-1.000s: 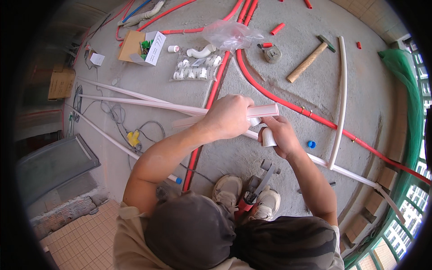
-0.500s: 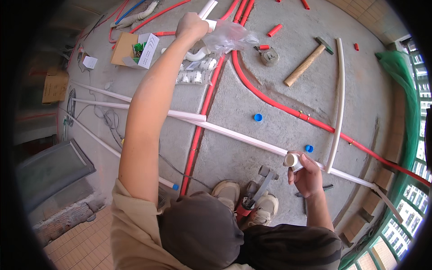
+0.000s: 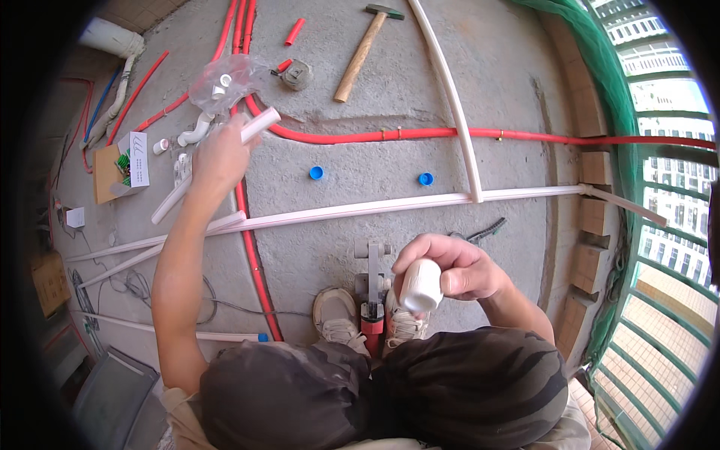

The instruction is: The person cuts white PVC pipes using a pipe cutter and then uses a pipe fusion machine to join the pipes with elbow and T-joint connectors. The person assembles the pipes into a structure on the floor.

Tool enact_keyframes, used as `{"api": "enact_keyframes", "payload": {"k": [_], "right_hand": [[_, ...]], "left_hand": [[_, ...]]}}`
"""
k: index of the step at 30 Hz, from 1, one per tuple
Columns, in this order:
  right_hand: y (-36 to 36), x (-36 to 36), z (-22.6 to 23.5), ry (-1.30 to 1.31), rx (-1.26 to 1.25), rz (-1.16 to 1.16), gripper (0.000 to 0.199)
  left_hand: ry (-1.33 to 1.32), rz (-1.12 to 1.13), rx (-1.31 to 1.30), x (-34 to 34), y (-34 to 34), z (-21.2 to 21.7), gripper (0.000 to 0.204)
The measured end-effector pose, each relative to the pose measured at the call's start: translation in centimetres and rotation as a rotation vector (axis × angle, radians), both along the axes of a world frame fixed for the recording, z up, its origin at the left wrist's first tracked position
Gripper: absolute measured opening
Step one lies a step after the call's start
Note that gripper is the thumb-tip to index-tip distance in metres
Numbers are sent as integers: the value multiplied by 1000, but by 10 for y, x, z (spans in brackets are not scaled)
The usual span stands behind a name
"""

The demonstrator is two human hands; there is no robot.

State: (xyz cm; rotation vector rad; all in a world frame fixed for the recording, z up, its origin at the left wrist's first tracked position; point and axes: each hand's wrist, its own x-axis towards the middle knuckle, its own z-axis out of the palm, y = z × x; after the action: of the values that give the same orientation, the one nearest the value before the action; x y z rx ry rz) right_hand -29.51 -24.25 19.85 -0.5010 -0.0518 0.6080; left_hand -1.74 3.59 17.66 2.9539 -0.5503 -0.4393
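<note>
In my left hand (image 3: 222,156), on the left over the floor, is a length of white plastic pipe (image 3: 261,125) slanting up to the right. Just beyond the fingers lies a clear plastic bag (image 3: 214,79) with white fittings in it. My right hand (image 3: 461,268) pinches a short white pipe fitting (image 3: 421,286) between thumb and fingers, in front of my right knee. Between my shoes stands a grey and red pipe-fusion heater (image 3: 371,289) with round sockets at its sides; it touches neither hand.
A long white pipe (image 3: 360,211) crosses the floor, another (image 3: 450,90) meeting it at right. Red conduit (image 3: 337,138) curves behind. Two blue caps (image 3: 316,173), a hammer (image 3: 360,64), a tape measure (image 3: 298,75) and an open box (image 3: 135,165) lie around. Green netting (image 3: 622,112) lines the right.
My left hand has come back from the plastic bag with the white pipe. My right hand has brought the fitting nearer my knee and tilted it. The view has turned toward the right.
</note>
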Motion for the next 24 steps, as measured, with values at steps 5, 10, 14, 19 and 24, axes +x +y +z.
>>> {"api": "enact_keyframes", "payload": {"k": [5,10,14,19,24], "right_hand": [[37,13,56,-601,127,63,55],[45,-9,61,-306,1,143,45],[42,-28,26,72,-376,-71,35],[62,-13,-7,-189,-1047,-132,29],[66,3,-13,-154,-1078,-236,41]], "left_hand": [[216,-150,-26,-95,-18,51,33],[423,-252,8,-137,-3,65,44],[603,-413,150,-141,-1,54,56],[733,-471,98,-145,-4,41,58],[606,-484,57,-142,-43,54,46]]}}
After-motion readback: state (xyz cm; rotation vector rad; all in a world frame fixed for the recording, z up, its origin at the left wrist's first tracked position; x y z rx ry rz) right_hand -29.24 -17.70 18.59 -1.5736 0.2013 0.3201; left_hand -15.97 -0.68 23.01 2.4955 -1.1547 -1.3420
